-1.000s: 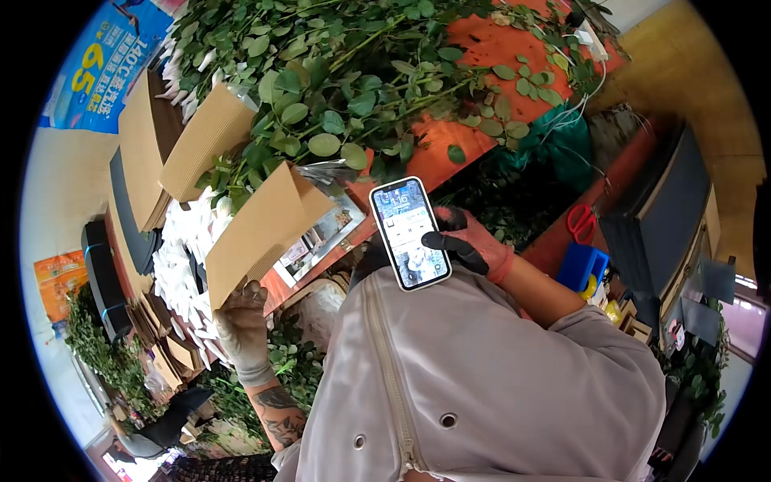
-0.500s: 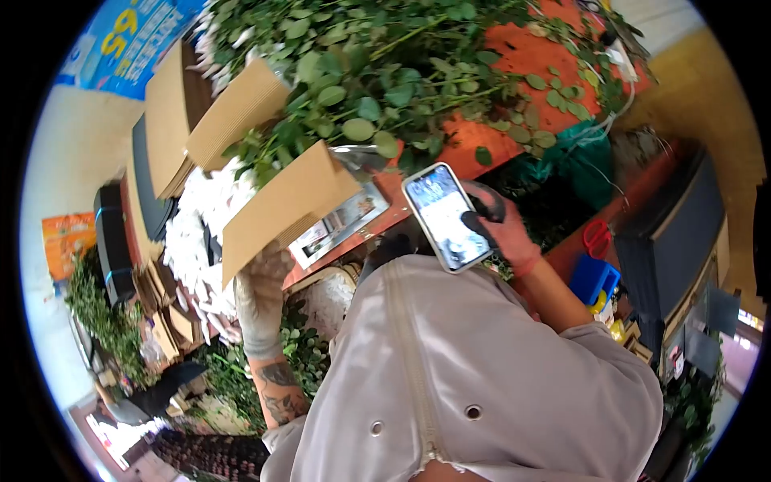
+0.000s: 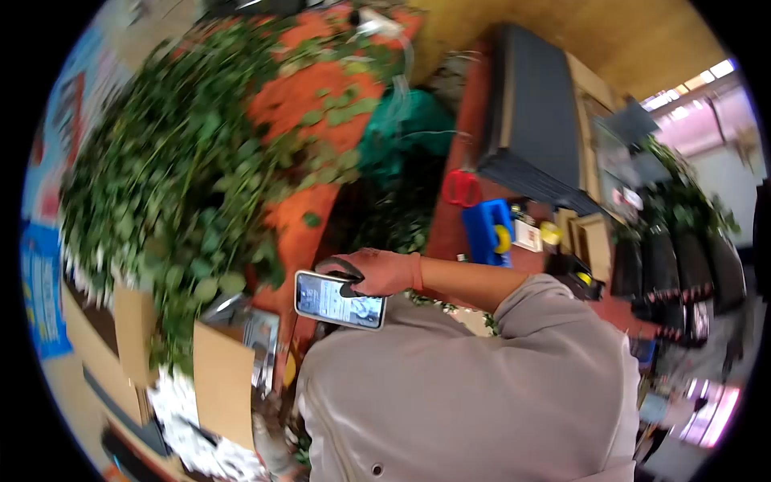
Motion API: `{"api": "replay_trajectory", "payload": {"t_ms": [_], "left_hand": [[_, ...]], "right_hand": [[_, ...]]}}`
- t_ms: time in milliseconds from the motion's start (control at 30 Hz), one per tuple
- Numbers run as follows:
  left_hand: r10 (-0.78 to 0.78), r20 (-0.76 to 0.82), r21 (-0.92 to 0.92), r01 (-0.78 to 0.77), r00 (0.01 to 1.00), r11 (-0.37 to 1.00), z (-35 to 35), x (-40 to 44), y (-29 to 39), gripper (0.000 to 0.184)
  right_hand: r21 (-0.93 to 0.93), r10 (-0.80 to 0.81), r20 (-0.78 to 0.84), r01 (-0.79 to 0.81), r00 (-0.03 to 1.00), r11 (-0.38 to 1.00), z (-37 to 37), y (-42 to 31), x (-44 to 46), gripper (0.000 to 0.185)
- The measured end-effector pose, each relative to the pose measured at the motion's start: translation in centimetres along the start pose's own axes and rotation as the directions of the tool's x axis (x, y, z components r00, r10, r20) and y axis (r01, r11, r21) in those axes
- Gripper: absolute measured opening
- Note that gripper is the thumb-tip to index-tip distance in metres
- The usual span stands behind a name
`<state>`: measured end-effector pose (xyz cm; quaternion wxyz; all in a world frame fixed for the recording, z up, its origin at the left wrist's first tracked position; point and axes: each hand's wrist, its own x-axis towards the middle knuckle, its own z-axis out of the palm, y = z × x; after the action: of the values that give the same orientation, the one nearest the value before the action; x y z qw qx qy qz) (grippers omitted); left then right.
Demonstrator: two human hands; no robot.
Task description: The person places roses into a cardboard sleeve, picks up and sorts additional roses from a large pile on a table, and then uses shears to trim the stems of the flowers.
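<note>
By the near edge of the bench [image 3: 295,210], beside a leafy gap [image 3: 389,215], the right hand [image 3: 377,273] grasps the flat phone [image 3: 325,300]; whether the left hand [image 3: 271,440] grips the cardboard [image 3: 223,381], one cannot tell.

Phone [image 3: 337,304] here's got a glossy scrn, smooth plastic-looking case; right hand [image 3: 379,271]'s in a matt cloth glove, bit rough. Jacket [image 3: 474,386]: smooth cloth, v. slight sheen. Cardboard sheet [image 3: 223,381], matt. Blue holder [image 3: 480,231], smooth plastic; green bag [image 3: 414,132], crinkly plastic, approx. semi-gloss.
</note>
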<state>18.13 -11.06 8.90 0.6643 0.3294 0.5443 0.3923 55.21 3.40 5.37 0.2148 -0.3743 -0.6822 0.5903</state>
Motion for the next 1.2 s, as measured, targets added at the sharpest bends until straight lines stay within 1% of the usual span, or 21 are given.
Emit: {"api": "replay_trajectory", "payload": {"t_ms": [67,100,200,233,300,333,367,400,433,467,533,567,600,633,700,733,800,833,933,967,1200], "left_hand": [[-0.081,-0.134,-0.047,0.076,0.988,0.996,0.5,-0.3,-1.4,0.058],[-0.136,-0.153,-0.061,0.128,0.979,0.990,0.7,-0.4,-1.5,0.050],[-0.091,0.011,-0.049,0.092,0.996,0.995,0.6,2.4,-2.2,0.056],[-0.094,0.011,-0.055,0.094,0.996,0.994,0.7,2.3,-2.1,0.056],[-0.150,0.045,0.152,0.142,0.988,0.978,1.8,2.8,-0.3,0.056],[-0.264,0.127,0.184,0.239,0.956,0.953,2.0,1.9,1.3,0.059],[-0.189,0.310,0.312,0.088,0.932,0.946,2.2,1.6,2.4,0.058],[-0.284,0.384,0.303,0.171,0.879,0.938,1.3,0.2,3.6,0.061],[-0.366,0.435,0.284,0.261,0.823,0.923,-0.6,-1.8,4.9,0.065],[-0.301,0.473,0.361,0.129,0.828,0.924,-2.4,-3.5,6.1,0.063],[0.098,0.448,0.165,-0.190,0.889,0.968,-4.7,-5.5,9.5,0.057],[0.294,0.018,0.254,-0.289,0.956,0.923,-3.7,-5.4,10.4,0.044],[0.423,-0.415,0.386,-0.265,0.805,0.883,-2.7,-5.3,11.1,0.033],[0.588,-0.310,0.708,-0.231,0.748,0.667,-4.0,-2.4,12.1,0.035],[0.642,-0.121,0.941,-0.117,0.757,0.316,-6.2,2.3,11.2,0.046],[0.560,-0.086,0.943,-0.114,0.824,0.312,-6.8,3.7,10.6,0.048],[0.277,-0.084,0.952,-0.004,0.957,0.305,-6.6,5.9,10.5,0.042],[0.310,-0.052,0.989,0.006,0.949,0.147,-6.2,6.2,10.4,0.033],[0.360,-0.097,0.995,0.079,0.928,0.064,-6.4,6.9,8.8,0.020],[0.346,-0.126,0.992,0.109,0.930,0.069,-6.4,6.8,8.5,0.017],[0.565,-0.049,0.945,-0.144,0.824,0.292,-8.2,5.4,7.7,0.027]], "right_hand": [[-0.577,0.249,-0.221,-0.332,0.943,0.746,-1.1,-2.9,-2.6,0.057],[-0.625,0.072,-0.413,-0.340,0.908,0.703,-2.9,-3.4,-5.0,0.055],[-0.601,-0.273,-0.759,-0.474,0.592,0.644,-12.3,-3.9,-10.6,0.047],[-0.355,-0.136,-0.905,-0.541,0.402,0.762,-14.3,-6.0,-12.4,0.041],[-0.117,-0.112,-0.992,-0.700,0.053,0.704,-21.7,-3.5,-16.9,0.041],[-0.080,-0.146,-0.989,-0.781,-0.014,0.619,-26.0,-0.3,-20.1,0.042],[-0.024,-0.106,-0.993,-0.818,-0.046,0.574,-28.6,2.2,-22.7,0.044],[-0.153,-0.197,-0.974,-0.970,0.115,0.191,-34.9,10.9,-28.8,0.025],[-0.325,-0.098,-0.914,-0.855,0.394,-0.404,-38.4,16.1,-33.9,0.020],[-0.348,0.010,-0.770,-0.407,0.637,-0.845,-41.7,20.9,-38.6,0.019],[-0.252,0.090,-0.965,-0.777,0.246,-0.577,-37.7,13.3,-35.4,0.044],[-0.087,0.123,-0.992,-0.883,0.033,-0.462,-35.0,8.3,-32.8,0.063],[0.019,-0.093,-0.995,-0.857,0.034,-0.515,-31.4,3.8,-26.4,0.045],[0.099,-0.165,-0.984,-0.968,-0.061,-0.229,-29.7,0.3,-22.3,0.054],[-0.316,-0.226,-0.921,-0.948,0.318,-0.047,-32.7,1.7,-18.0,0.055],[-0.497,-0.234,-0.863,-0.838,0.449,0.226,-30.9,-0.2,-12.9,0.053],[-0.754,-0.326,-0.597,-0.373,0.733,0.541,-22.4,-6.8,-1.1,0.046],[-0.565,-0.257,-0.544,-0.121,0.799,0.816,-17.3,-10.3,3.5,0.044],[-0.368,-0.089,-0.105,0.045,0.990,0.929,-4.3,-18.7,12.4,0.044],[-0.661,-0.307,0.307,0.434,0.901,0.612,-2.6,-19.6,15.4,0.046],[-0.533,-0.195,0.721,0.712,0.665,0.458,14.5,-16.6,29.2,0.024]]}}
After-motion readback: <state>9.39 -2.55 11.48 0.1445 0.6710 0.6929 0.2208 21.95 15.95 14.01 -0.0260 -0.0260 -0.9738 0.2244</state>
